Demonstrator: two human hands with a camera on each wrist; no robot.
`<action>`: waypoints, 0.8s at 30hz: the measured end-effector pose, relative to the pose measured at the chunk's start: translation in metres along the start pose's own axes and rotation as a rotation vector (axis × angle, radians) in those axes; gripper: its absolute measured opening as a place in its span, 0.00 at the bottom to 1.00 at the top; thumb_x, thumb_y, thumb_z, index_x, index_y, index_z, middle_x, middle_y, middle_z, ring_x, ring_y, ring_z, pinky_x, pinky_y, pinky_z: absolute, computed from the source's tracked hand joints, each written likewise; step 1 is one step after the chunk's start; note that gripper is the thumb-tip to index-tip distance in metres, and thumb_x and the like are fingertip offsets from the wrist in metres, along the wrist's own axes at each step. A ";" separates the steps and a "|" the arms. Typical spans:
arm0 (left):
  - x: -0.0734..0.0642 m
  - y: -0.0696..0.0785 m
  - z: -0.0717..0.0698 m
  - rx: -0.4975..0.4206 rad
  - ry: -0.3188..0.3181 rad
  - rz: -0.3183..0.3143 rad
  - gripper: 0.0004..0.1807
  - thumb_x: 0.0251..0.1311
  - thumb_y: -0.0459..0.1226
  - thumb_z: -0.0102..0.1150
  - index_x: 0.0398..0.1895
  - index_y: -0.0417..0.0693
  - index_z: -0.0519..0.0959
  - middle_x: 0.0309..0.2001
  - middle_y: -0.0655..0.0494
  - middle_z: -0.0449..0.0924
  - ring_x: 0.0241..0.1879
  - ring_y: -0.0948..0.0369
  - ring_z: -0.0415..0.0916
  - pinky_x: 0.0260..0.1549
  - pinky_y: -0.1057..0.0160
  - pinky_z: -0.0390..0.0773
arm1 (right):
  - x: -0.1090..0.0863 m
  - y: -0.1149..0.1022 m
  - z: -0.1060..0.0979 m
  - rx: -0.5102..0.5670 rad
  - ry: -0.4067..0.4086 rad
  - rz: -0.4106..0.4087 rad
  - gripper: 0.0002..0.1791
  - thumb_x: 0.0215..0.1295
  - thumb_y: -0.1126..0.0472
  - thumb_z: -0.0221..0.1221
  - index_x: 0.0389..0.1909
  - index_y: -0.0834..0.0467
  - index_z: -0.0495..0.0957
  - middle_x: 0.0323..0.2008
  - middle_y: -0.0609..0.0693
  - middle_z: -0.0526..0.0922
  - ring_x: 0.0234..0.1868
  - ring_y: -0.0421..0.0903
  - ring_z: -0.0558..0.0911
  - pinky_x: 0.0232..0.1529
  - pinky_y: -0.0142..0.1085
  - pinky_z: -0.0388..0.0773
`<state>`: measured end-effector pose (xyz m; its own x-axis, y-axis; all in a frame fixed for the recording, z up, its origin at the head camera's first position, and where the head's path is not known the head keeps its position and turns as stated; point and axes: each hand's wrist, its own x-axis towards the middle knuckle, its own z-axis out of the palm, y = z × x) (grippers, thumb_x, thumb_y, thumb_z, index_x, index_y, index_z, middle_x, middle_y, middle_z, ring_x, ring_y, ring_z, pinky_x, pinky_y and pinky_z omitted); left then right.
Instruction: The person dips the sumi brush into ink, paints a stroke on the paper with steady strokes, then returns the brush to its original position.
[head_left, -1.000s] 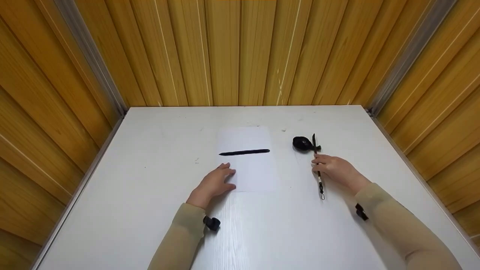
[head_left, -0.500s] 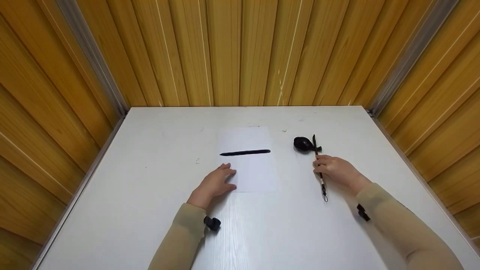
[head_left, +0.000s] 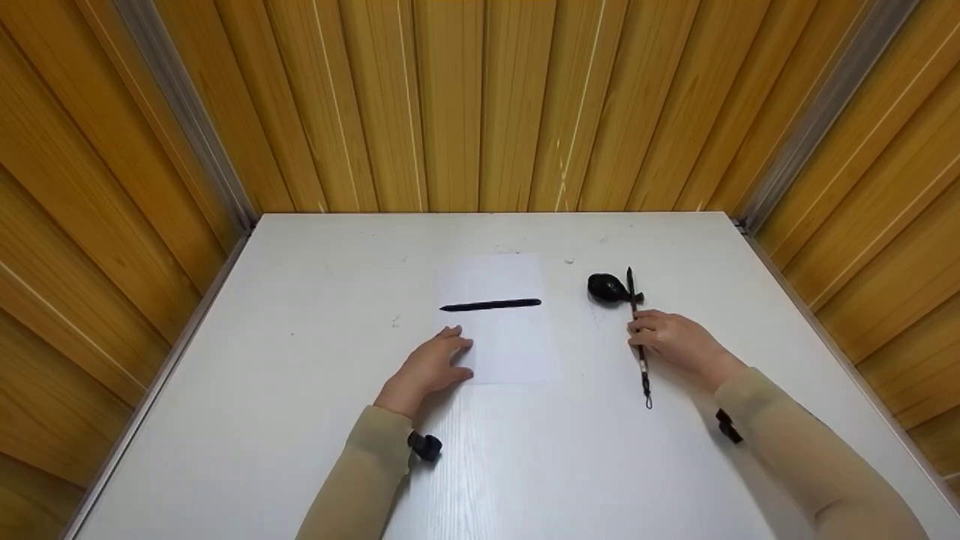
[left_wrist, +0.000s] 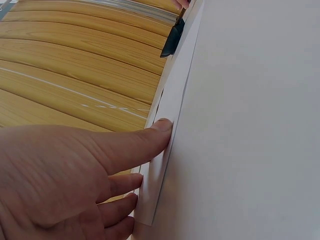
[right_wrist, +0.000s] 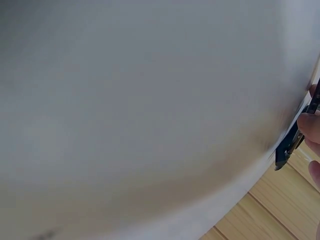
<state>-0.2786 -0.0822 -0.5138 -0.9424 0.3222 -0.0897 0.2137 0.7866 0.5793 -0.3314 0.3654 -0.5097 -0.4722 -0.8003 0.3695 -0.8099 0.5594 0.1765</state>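
My left hand [head_left: 429, 367] rests on the left edge of a white paper sheet [head_left: 514, 352], its thumb and fingers spread. One thick black stroke [head_left: 491, 305] runs across the sheet, pointed at its left end. In the head view, my right hand [head_left: 679, 341] pinches a calligraphy brush [head_left: 643, 364] by its dark handle. The brush's black tip points away from me, and its looped cord end towards me. Its upper part crosses the narrow end of a small black ink dish [head_left: 606, 288]. Fingertips and part of the brush show at the right wrist view's edge.
The white table [head_left: 337, 300] carries the sheet and the dish, with a few faint smudges on its top. Wood-patterned walls [head_left: 480, 105] close in the back and both sides. A small black camera [head_left: 426, 448] sits on my left wrist.
The brush has turned slightly in my right fingers at the ink dish, and its cord end has shifted a little towards me. My left hand and the sheet stay put.
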 end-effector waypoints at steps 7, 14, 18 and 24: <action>0.001 0.000 0.000 0.002 -0.002 -0.002 0.32 0.64 0.40 0.70 0.70 0.44 0.75 0.79 0.45 0.61 0.81 0.46 0.53 0.80 0.46 0.60 | 0.000 -0.001 -0.006 0.023 -0.022 0.052 0.14 0.54 0.75 0.67 0.39 0.56 0.90 0.49 0.60 0.89 0.52 0.61 0.87 0.49 0.51 0.88; 0.001 0.000 0.002 0.011 0.011 -0.016 0.31 0.63 0.40 0.71 0.69 0.44 0.75 0.79 0.46 0.62 0.81 0.46 0.54 0.79 0.46 0.60 | 0.000 -0.001 -0.006 0.019 0.006 0.139 0.19 0.53 0.78 0.69 0.43 0.55 0.90 0.52 0.58 0.88 0.55 0.59 0.86 0.50 0.52 0.88; 0.001 0.000 0.002 0.013 0.017 -0.019 0.31 0.63 0.40 0.71 0.69 0.44 0.76 0.79 0.45 0.62 0.81 0.46 0.55 0.79 0.46 0.60 | 0.006 -0.002 -0.005 0.022 0.093 0.168 0.21 0.51 0.79 0.71 0.44 0.56 0.90 0.52 0.59 0.89 0.54 0.59 0.86 0.47 0.51 0.89; 0.002 -0.001 0.000 0.023 -0.003 -0.019 0.29 0.67 0.41 0.67 0.70 0.45 0.75 0.79 0.46 0.62 0.81 0.47 0.55 0.79 0.46 0.60 | 0.026 -0.009 -0.005 0.071 0.181 0.249 0.21 0.53 0.78 0.71 0.47 0.57 0.90 0.52 0.58 0.88 0.55 0.58 0.86 0.47 0.49 0.89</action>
<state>-0.2805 -0.0827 -0.5144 -0.9456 0.3087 -0.1030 0.2017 0.8042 0.5591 -0.3344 0.3411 -0.4970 -0.5951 -0.5855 0.5505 -0.7021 0.7121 -0.0016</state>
